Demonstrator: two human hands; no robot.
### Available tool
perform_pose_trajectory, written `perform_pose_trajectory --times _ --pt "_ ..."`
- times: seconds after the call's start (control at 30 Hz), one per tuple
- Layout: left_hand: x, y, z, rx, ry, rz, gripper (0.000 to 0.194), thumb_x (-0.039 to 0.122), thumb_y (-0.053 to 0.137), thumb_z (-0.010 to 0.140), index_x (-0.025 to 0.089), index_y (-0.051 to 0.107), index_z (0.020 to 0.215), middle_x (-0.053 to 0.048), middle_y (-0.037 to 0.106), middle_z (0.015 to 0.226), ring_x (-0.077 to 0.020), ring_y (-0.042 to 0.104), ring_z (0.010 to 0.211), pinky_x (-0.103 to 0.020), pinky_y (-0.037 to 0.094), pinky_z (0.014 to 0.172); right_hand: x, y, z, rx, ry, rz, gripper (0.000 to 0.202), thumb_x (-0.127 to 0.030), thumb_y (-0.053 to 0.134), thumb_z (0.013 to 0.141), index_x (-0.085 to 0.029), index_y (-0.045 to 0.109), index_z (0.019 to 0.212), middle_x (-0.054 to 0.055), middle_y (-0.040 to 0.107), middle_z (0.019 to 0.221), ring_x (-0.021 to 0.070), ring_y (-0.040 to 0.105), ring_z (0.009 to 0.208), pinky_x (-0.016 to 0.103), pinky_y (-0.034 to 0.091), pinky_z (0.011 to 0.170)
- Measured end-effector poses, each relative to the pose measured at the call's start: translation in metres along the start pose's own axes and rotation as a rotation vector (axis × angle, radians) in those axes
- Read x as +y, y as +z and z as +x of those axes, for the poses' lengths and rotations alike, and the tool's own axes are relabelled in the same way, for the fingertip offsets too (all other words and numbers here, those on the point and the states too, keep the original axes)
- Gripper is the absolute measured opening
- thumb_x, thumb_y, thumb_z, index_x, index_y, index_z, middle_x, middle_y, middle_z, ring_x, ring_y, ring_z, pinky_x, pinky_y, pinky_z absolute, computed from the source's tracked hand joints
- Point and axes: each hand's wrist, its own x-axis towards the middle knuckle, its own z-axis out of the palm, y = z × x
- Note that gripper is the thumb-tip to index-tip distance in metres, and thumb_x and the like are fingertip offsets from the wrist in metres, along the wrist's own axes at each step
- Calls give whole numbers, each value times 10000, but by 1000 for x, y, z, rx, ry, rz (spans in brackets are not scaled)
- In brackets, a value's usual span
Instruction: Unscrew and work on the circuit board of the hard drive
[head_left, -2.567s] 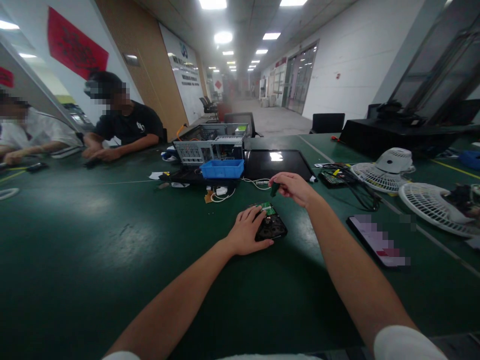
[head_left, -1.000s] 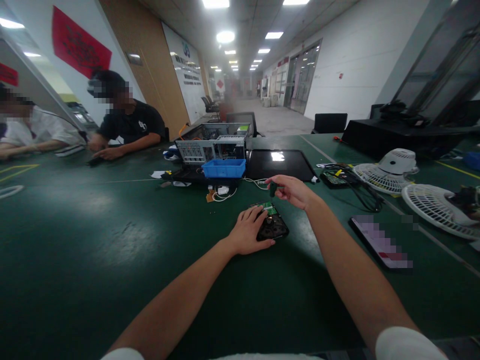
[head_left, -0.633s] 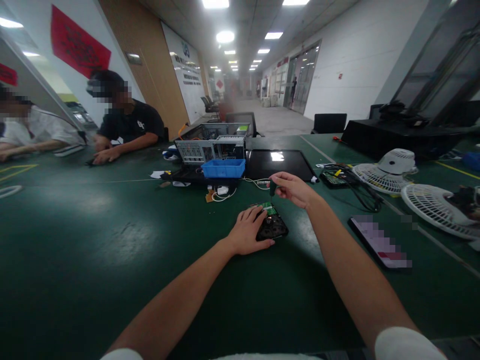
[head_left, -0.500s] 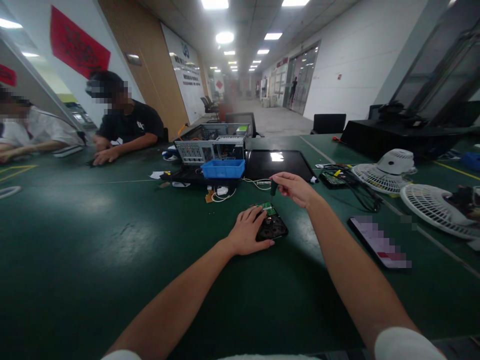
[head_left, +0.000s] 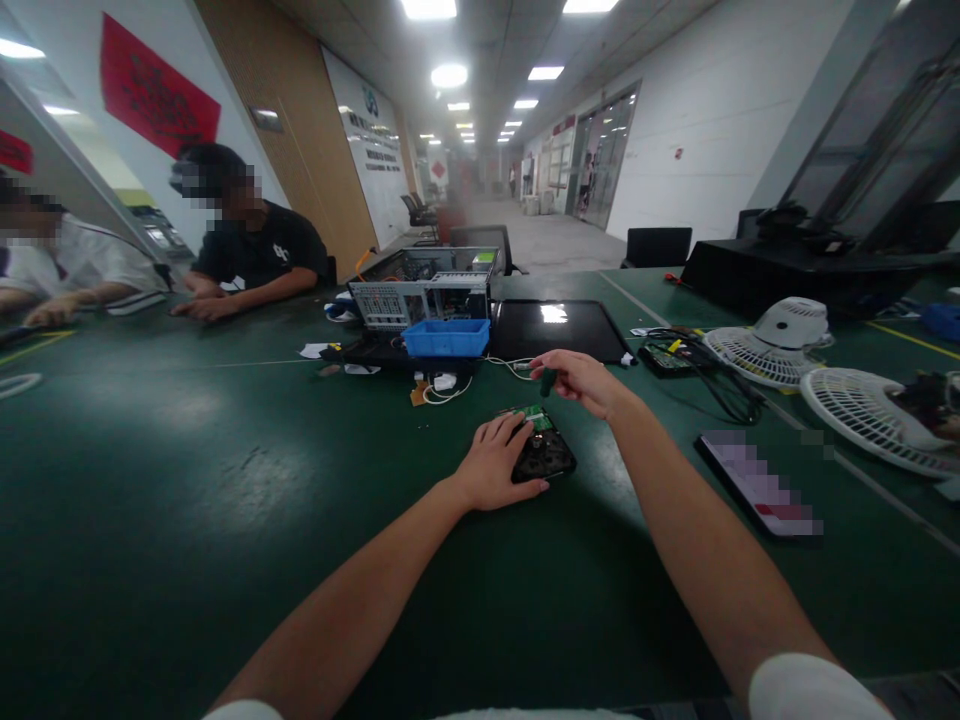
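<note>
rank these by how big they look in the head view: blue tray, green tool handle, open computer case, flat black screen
1. open computer case
2. flat black screen
3. blue tray
4. green tool handle, partly covered by the right hand

Computer case (head_left: 420, 290): stood open toward twelve o'clock of the green table (head_left: 187, 450), an orange cable (head_left: 364, 262) at its ten o'clock corner.
Blue tray (head_left: 446, 338): sat at the case's five o'clock.
Black panel (head_left: 566, 335): lay at its three o'clock, catching glare.
Persons: one in a black shirt (head_left: 259, 245) sat at its nine o'clock, one in white (head_left: 97, 255) beyond.
White fan (head_left: 757, 350): had a second fan (head_left: 874, 415) at four o'clock, a phone (head_left: 757, 485) at six.
</note>
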Motion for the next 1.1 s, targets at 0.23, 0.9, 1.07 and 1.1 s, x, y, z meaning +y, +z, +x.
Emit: perform_pose_trajectory --times 0.23,0.9,1.07,1.1 --pt "0 2 0 18 -1 -14 1008 780 591 798 267 242 1593 -132 268 1624 -398 210 1488 -590 203 1187 3 0 0 -58 28 28 271 -414 647 864 -158 734 878 124 755 1069 83 487 490 232 293 374" --pt "-2 1 -1 17 15 -9 1021 799 550 816 238 224 1604 -143 246 1633 -397 196 1494 -589 199 1192 2 -7 0 76 -40 -1 304 -379 850 705 -174 628 745 -18 570 639 80 462 528 199 319 433" --pt "-1 0 0 2 6 -1 1022 814 532 814 242 226 1604 -138 237 1638 -396 186 1497 -588 195 1192 2 -4 1 49 -10 1 218 -374 748 781 -174 665 809 31 667 735 72 427 466 213 222 375" --pt "-1 0 0 -3 5 0 1023 818 527 814 245 222 1605 -138 236 1639 -396 186 1498 -588 196 1191 2 -4 1 39 -4 3 207 -371 723 796 -174 685 849 46 696 791 69 428 460 217 209 370"
